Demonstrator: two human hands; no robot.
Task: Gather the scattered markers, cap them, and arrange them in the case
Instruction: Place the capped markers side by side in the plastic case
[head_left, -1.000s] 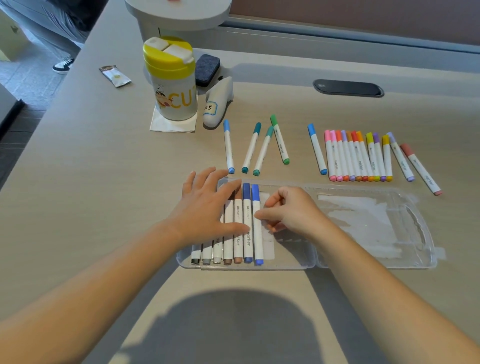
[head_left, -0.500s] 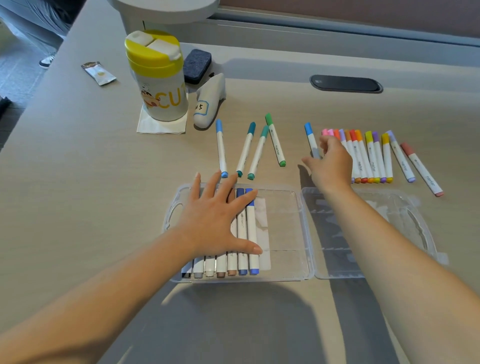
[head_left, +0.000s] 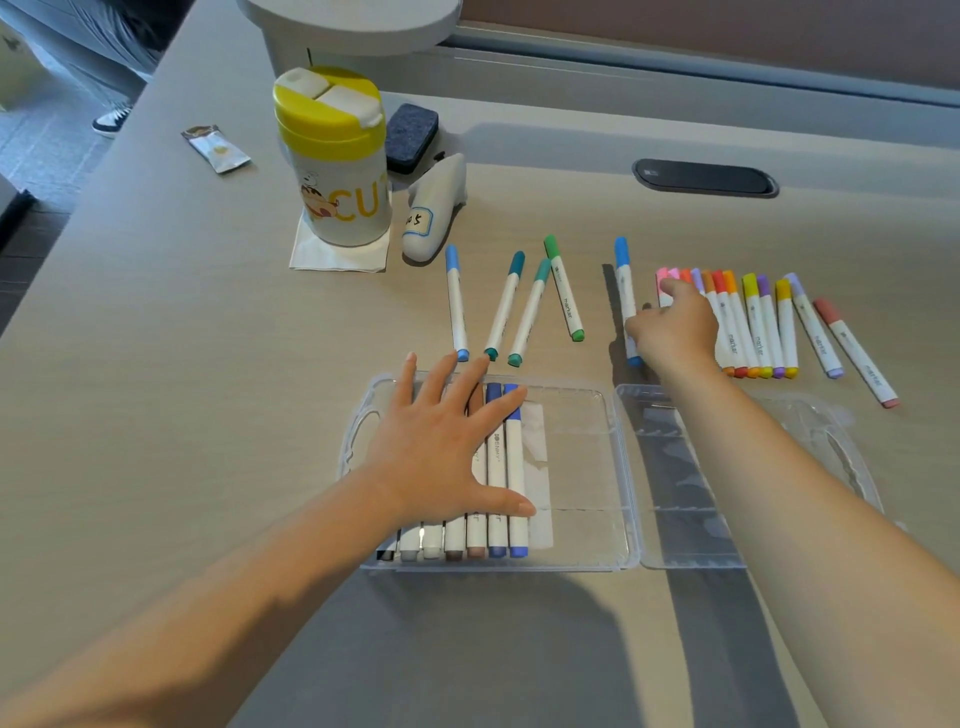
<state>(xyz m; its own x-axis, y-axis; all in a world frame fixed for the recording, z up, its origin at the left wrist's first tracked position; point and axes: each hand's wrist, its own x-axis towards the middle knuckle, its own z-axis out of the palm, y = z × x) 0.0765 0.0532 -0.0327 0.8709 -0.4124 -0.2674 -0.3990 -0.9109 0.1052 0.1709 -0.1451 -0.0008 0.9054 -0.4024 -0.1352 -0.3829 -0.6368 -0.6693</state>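
Observation:
A clear plastic case (head_left: 576, 467) lies open in front of me, its lid (head_left: 675, 467) folded out to the right. Several capped markers (head_left: 506, 467) lie side by side in the case's left part. My left hand (head_left: 441, 447) rests flat on them with its fingers spread. Beyond the lid, my right hand (head_left: 672, 327) pinches a blue-capped marker (head_left: 622, 265), whose far end stands slightly off the table. To its right lies a row of several coloured markers (head_left: 758, 322). A light blue marker (head_left: 455, 296), two teal markers (head_left: 506, 301) and a green marker (head_left: 563, 291) lie beyond the case.
A yellow-lidded bottle (head_left: 337, 156) stands on a napkin at the back left, with a dark eraser (head_left: 413, 136) and a white labelled device (head_left: 434, 218) beside it. A small packet (head_left: 215, 148) lies further left. A black oval cover (head_left: 704, 177) sits at the back right.
My right hand left the case, reached out to the loose blue marker and took hold of it. My left hand spread flat over the markers in the case.

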